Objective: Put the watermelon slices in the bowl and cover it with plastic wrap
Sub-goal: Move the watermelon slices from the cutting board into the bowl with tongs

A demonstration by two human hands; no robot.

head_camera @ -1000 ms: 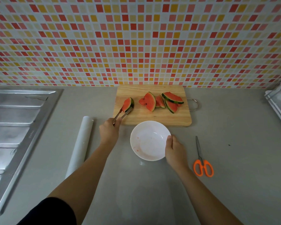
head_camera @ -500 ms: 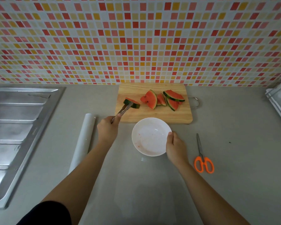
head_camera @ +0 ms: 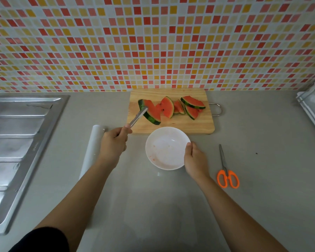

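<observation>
Grey countertop (head_camera: pixel 262 160): one pale wooden cutting board (head_camera: pixel 189 126), upper centre, bearing four red, green-rinded watermelon slices (head_camera: pixel 167 106); fifth slice (head_camera: pixel 151 110) clamped in metal tongs (head_camera: pixel 137 118) gripped by left hand (head_camera: pixel 114 142). Flesh soft, wet, likely slippery: pinch near rind. One round white bowl (head_camera: pixel 164 148), sliceless, rim held by right hand (head_camera: pixel 195 159). One plastic wrap roll (head_camera: pixel 93 148), left.

We record a wall (head_camera: pixel 153 42) of small square tiles in red, pink, yellow and cream, with white joints. The table (head_camera: pixel 262 179) is plain grey. The board (head_camera: pixel 189 126) is pale wood with visible grain. The watermelon slices (head_camera: pixel 168 106) show red flesh and dark green striped rind. The bowl (head_camera: pixel 164 150) is white with faint pink smears. The scissors (head_camera: pixel 225 171) have orange handles. The tongs (head_camera: pixel 137 118) and sink (head_camera: pixel 16 142) are silver.
</observation>
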